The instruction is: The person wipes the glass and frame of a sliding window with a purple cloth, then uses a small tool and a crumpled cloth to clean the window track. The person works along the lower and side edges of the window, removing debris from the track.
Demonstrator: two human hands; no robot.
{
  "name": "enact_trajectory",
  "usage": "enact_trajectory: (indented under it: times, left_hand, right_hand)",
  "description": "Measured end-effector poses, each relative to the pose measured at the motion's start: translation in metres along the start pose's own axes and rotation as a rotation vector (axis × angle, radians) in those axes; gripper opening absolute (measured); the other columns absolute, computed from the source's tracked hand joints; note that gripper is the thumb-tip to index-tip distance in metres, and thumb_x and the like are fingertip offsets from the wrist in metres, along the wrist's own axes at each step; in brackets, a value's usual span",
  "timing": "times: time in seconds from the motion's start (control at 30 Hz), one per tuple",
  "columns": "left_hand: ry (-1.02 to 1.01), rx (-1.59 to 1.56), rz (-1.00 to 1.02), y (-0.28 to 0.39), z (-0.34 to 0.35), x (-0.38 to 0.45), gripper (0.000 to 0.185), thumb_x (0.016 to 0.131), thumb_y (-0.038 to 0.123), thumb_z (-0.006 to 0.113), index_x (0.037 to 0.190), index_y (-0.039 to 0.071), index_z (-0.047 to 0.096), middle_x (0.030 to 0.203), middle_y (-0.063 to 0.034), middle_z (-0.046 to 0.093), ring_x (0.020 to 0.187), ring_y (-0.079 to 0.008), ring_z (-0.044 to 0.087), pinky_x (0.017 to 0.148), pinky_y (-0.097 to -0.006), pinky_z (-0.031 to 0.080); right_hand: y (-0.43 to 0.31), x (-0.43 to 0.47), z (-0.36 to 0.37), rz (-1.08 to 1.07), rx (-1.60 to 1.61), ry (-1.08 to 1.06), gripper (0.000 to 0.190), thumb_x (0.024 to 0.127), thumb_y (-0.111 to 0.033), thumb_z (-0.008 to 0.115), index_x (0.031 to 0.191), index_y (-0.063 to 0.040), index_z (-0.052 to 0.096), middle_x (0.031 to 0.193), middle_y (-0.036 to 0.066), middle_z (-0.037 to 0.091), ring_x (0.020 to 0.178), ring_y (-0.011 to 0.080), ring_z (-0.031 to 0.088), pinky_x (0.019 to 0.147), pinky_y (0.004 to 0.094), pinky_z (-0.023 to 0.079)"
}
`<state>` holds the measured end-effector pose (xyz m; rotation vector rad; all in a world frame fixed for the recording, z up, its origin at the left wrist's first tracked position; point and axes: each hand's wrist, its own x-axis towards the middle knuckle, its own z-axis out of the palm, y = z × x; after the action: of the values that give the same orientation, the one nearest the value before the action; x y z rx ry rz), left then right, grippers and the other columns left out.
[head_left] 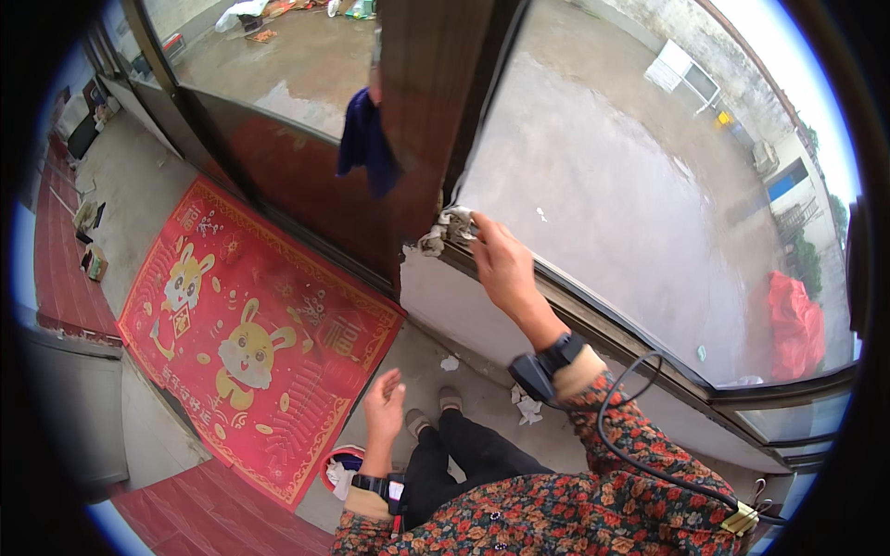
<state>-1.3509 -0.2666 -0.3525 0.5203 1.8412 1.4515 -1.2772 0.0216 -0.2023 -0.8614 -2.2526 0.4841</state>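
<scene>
My right hand [504, 260] presses a crumpled, dirty white paper or cloth wad [450, 228] into the lower left corner of the window frame [556, 285]. Its fingers lie over the wad's right side, beside the glass. My left hand [384, 406] hangs in the air over the floor, right of the red mat, with fingers apart and nothing visible in it. A dark blue cloth [367, 146] hangs at the brown door, above and left of the wad.
A red mat [278, 410] with cartoon rabbits covers the floor at the left. Near my feet stands a red bucket [325, 467] with cloths inside. Crumpled paper [527, 405] lies below the window wall [445, 292]. A black cable [612, 445] runs along my right sleeve.
</scene>
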Motion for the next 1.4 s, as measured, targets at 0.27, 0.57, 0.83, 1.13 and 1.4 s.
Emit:
enact_trajectory:
  times: [0.27, 0.57, 0.83, 1.13, 1.4]
  left_hand:
    - [-0.059, 0.009, 0.090, 0.087, 0.048, 0.021, 0.034, 0.089, 0.003, 0.063, 0.122, -0.001, 0.061, 0.119, -0.0153, 0.067, 0.105, -0.0207, 0.065, 0.089, -0.0322, 0.052]
    - [0.040, 0.302, 0.649, 0.151, 0.093, 0.084, 0.053, 0.083, -0.002, 0.062, 0.135, 0.003, 0.052, 0.140, -0.0179, 0.051, 0.120, -0.0340, 0.054, 0.094, -0.0371, 0.048]
    - [-0.064, 0.483, 0.649, 0.179, 0.093, 0.160, 0.030, 0.083, 0.003, 0.062, 0.113, 0.003, 0.063, 0.112, -0.0161, 0.065, 0.100, -0.0349, 0.064, 0.087, -0.0413, 0.052]
    - [-0.078, 0.254, 0.571, 0.190, 0.086, 0.158, 0.020, 0.082, 0.001, 0.064, 0.103, 0.000, 0.063, 0.097, -0.0168, 0.068, 0.088, -0.0332, 0.067, 0.078, -0.0389, 0.053]
    - [-0.244, 0.212, 0.618, 0.188, 0.104, 0.167, 0.036, 0.087, -0.004, 0.054, 0.123, -0.002, 0.059, 0.109, -0.0194, 0.068, 0.087, -0.0269, 0.068, 0.078, -0.0357, 0.054]
  right_hand:
    - [0.016, 0.003, -0.009, 0.095, 0.094, 0.049, 0.011, 0.085, -0.011, 0.064, 0.094, -0.005, 0.061, 0.078, 0.019, 0.064, 0.076, 0.0406, 0.063, 0.066, 0.0458, 0.050]
    - [0.027, -0.031, -0.058, 0.174, -0.139, -0.190, 0.011, 0.085, -0.010, 0.063, 0.094, -0.005, 0.062, 0.083, 0.017, 0.066, 0.076, 0.0385, 0.064, 0.067, 0.0440, 0.050]
    - [0.003, -0.009, -0.012, 0.233, 0.020, -0.086, 0.012, 0.084, -0.012, 0.067, 0.092, -0.004, 0.062, 0.081, 0.016, 0.064, 0.074, 0.0350, 0.064, 0.067, 0.0412, 0.050]
    - [-0.022, -0.004, -0.023, 0.293, -0.018, -0.006, 0.034, 0.083, -0.004, 0.061, 0.117, -0.007, 0.062, 0.105, 0.014, 0.061, 0.095, 0.0338, 0.060, 0.080, 0.0425, 0.051]
    - [-0.007, -0.010, 0.002, 0.012, 0.082, 0.019, 0.038, 0.084, -0.002, 0.058, 0.122, -0.007, 0.060, 0.117, 0.011, 0.061, 0.108, 0.0334, 0.056, 0.094, 0.0423, 0.046]
